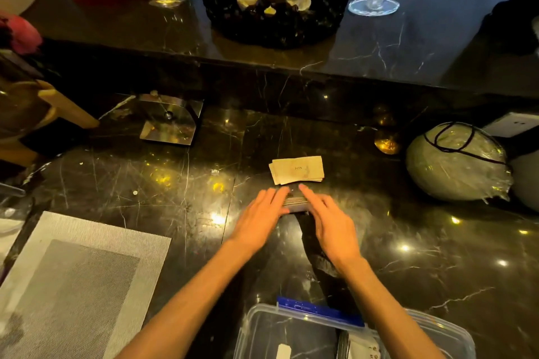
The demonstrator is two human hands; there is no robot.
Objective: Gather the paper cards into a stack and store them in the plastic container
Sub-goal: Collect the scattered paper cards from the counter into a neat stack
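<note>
A loose stack of beige paper cards (pixel 297 169) lies on the black marble counter, the top card printed with a small word. Just in front of it a darker stack of cards (pixel 295 202) sits between my two hands. My left hand (pixel 259 217) presses its left side and my right hand (pixel 329 221) its right side, fingers extended along the edges. A clear plastic container (pixel 256 329) with a blue clip stands open at the bottom edge near me, with some items inside, partly hidden by my right forearm.
A grey woven placemat (pixel 73 280) lies at the lower left. A shiny metal holder (pixel 169 121) stands at the back left, a wrapped round object (pixel 458 163) at the right. On the raised ledge behind are a dark decorative bowl (pixel 274 17) and a glass (pixel 374 4).
</note>
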